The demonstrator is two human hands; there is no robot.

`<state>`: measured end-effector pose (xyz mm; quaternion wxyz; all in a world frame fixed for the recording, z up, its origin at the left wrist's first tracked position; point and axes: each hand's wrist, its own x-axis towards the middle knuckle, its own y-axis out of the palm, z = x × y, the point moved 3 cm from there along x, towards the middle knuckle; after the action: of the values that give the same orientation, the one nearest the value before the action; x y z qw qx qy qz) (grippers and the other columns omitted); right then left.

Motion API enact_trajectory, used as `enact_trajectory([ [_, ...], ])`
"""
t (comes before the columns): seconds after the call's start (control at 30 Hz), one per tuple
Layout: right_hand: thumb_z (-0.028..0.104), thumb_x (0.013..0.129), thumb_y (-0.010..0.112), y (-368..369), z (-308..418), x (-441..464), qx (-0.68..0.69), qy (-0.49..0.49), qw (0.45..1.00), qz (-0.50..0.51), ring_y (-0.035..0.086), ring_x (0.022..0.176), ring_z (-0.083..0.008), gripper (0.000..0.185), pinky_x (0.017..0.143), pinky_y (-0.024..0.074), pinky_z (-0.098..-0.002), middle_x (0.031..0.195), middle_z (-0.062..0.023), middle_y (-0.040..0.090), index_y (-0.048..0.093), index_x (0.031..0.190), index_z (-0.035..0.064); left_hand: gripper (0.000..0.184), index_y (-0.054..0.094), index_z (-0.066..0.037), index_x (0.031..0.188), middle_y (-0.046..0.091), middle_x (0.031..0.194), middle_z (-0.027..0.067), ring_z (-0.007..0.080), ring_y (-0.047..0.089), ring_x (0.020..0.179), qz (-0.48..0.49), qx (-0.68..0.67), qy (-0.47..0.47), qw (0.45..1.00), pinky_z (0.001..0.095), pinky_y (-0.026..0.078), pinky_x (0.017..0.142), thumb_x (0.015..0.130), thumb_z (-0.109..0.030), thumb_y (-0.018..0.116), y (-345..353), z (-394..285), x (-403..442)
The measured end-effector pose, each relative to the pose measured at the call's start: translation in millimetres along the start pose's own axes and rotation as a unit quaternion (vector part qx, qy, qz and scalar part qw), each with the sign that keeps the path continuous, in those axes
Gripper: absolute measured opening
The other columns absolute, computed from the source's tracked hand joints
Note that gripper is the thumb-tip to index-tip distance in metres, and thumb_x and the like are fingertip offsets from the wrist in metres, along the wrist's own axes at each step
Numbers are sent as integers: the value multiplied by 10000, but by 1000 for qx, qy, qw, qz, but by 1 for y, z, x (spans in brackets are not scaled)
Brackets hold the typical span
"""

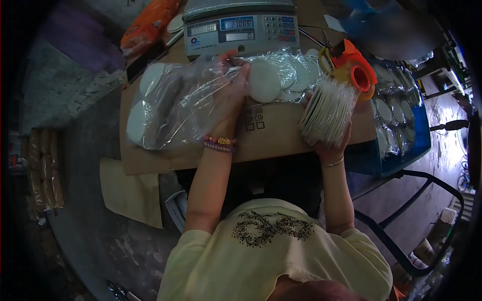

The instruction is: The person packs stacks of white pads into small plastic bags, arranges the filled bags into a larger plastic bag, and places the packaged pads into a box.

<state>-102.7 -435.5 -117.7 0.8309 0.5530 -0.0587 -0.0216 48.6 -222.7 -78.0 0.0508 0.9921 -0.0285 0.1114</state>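
Note:
My left hand (232,93) is at a clear plastic bag (188,108), partly behind its film, with thumb and fingers curled near the bag's edge. White round discs (264,82) in clear wrap lie just right of it, on the brown cardboard (281,135). My right hand (337,145) is wrapped round the lower end of a bundle of thin white sticks (329,113), which fan out at the top. More pale round shapes (152,79) show in the bag's left part.
A digital scale (241,32) stands at the back. An orange tape dispenser (359,75) lies right of the discs. Beyond it, a blue crate (419,145) holds wrapped discs. An orange bag (150,25) is at the back left, a black metal frame (401,220) at the lower right.

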Motion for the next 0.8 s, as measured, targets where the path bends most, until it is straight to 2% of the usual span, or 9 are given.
enact_trajectory([
  [0.33,609,892,608,31,-4,9,-58,5,998,17,121,1511,-445,999,1176,327,-530,1621,-267,158,154,1583,49,378,598,-34,1219,636,1059,85,173,588,985,13,-24,-5,1000,329,483,892,893,-169,732,-1,8,1],
  [0.5,612,887,608,29,-5,6,-103,28,994,3,71,1514,-457,1017,1145,388,-495,1636,-275,73,144,1580,30,375,605,-29,1209,638,1057,69,159,585,981,65,-9,4,998,313,480,887,897,-187,738,10,1,-6],
  [0.53,565,901,622,4,-5,4,-95,43,993,-56,224,1491,-416,988,1123,416,-465,1616,-248,197,157,1572,10,375,605,-29,1209,638,1057,69,159,585,981,70,-11,2,997,313,480,887,897,-187,738,13,-13,-11],
  [0.57,565,901,622,-15,-2,-3,-97,37,993,-58,224,1491,-416,988,1123,416,-465,1616,-248,197,157,1572,10,377,586,-28,1227,628,1089,67,140,597,977,149,6,-19,989,282,502,850,907,-162,731,20,-27,-19],
  [0.6,420,933,617,-11,-2,-6,-158,24,985,-66,395,1376,-361,822,1084,445,-455,1495,-218,375,247,1539,6,381,567,-27,1246,618,1121,64,122,610,974,228,23,-41,973,251,524,814,916,-136,724,26,-35,-28],
  [0.63,276,964,611,-3,-4,-8,-217,12,973,-74,565,1260,-305,666,1045,474,-445,1374,-188,552,337,1506,2,486,530,-12,1309,602,1204,92,158,587,1122,235,-2,-78,969,288,504,918,899,-148,750,29,-35,-36],
  [0.73,202,862,752,36,-12,-4,-301,-56,952,-9,518,1299,-263,863,1079,431,-400,1414,-144,501,261,1549,26,702,422,-1,1428,538,1335,126,214,510,1282,250,-236,-96,934,347,438,1053,851,-134,799,24,-44,-67],
  [0.77,202,829,789,49,-12,-2,-352,-116,928,29,499,1317,-255,943,1095,412,-388,1444,-133,474,225,1567,36,702,422,-1,1428,538,1335,126,214,510,1282,252,-235,-95,934,347,438,1053,851,-134,799,19,-47,-79],
  [0.8,210,768,850,59,-11,-1,-363,-115,923,57,447,1368,-249,1084,1133,359,-370,1501,-126,419,162,1590,48,812,356,0,1471,484,1400,134,232,462,1333,284,-72,-16,956,366,398,1095,823,-145,824,14,-52,-93],
])
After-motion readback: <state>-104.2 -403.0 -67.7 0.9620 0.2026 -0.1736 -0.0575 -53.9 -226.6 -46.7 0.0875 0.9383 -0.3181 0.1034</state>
